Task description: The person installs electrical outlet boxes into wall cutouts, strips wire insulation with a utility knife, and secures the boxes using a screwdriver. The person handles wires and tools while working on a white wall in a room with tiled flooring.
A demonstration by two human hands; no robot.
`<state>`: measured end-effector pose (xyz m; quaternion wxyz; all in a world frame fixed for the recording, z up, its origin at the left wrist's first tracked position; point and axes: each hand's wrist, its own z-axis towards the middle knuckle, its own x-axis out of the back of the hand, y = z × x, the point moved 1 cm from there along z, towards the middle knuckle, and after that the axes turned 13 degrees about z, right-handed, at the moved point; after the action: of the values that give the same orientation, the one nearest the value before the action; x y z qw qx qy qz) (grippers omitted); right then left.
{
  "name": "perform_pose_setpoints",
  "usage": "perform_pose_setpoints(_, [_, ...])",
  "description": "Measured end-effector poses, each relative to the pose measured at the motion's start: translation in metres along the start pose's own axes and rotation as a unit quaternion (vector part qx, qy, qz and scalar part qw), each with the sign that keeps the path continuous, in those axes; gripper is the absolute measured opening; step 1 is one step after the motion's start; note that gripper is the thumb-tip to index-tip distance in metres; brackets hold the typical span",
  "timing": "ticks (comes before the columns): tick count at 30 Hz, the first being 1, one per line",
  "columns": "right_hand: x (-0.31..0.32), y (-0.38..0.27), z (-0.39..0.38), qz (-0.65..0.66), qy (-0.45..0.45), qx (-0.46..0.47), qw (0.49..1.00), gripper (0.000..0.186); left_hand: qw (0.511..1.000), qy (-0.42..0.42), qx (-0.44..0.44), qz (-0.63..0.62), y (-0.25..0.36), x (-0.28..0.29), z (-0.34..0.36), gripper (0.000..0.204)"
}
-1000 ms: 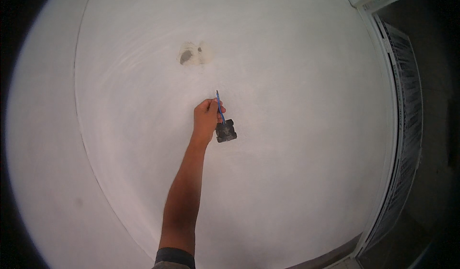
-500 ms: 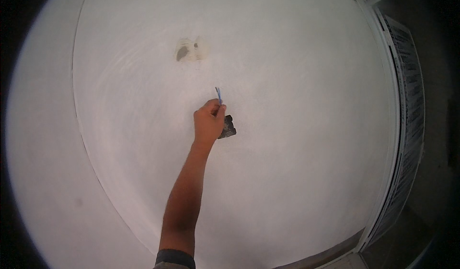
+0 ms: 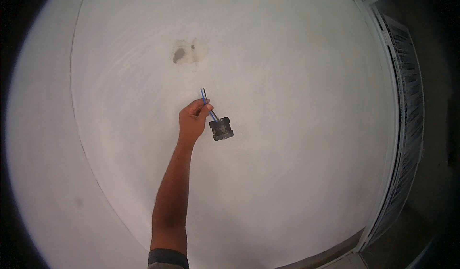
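My left hand [image 3: 194, 118] reaches up to the white wall with thumb and fingers pinched together. Between them are a blue and a dark electrical wire [image 3: 214, 116], whose free ends point upward past the fingertips. Below the grip, the wires run down to a square black electrical box [image 3: 222, 129] set in the wall. The hand is just left of this box and no longer covers it. Pale, dusty smudges mark the inside of the box. My right hand is out of view.
Above the hand, a patch of bare, greyish plaster [image 3: 188, 51] shows on the wall [image 3: 297, 115]. A wall corner runs down the left side. To the right stand a white frame [image 3: 390, 87] and a leaning panel in striped wrapping [image 3: 407, 101].
My left hand has moved a little to the left with the wires. The whole black box and the lower stretch of wire have come into sight.
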<state>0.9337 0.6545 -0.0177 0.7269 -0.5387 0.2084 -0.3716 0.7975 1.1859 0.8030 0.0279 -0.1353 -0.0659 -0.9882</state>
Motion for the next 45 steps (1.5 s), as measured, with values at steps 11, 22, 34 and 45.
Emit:
perform_pose_setpoints(11, [0.01, 0.034, -0.003, -0.264, -0.146, -0.177, 0.937, 0.041, 0.975, -0.033, 0.192, -0.108, 0.032, 0.002, 0.004, 0.019])
perform_pose_setpoints(22, [0.0, 0.047, 0.013, -0.191, -0.132, -0.259, 0.938, 0.035, 0.976, -0.109, 0.18, -0.055, 0.042, 0.007, -0.008, 0.022])
perform_pose_setpoints(34, [-0.005, 0.114, -0.042, -0.236, -0.146, -0.256, 0.926, 0.029, 0.99, -0.126, 0.07, 0.008, 0.019, 0.004, -0.004, 0.021])
perform_pose_setpoints(45, [0.004, 0.072, -0.023, -0.02, -0.029, -0.349, 0.937, 0.028, 0.982, -0.044, 0.177, -0.044, 0.035, -0.005, 0.006, 0.028])
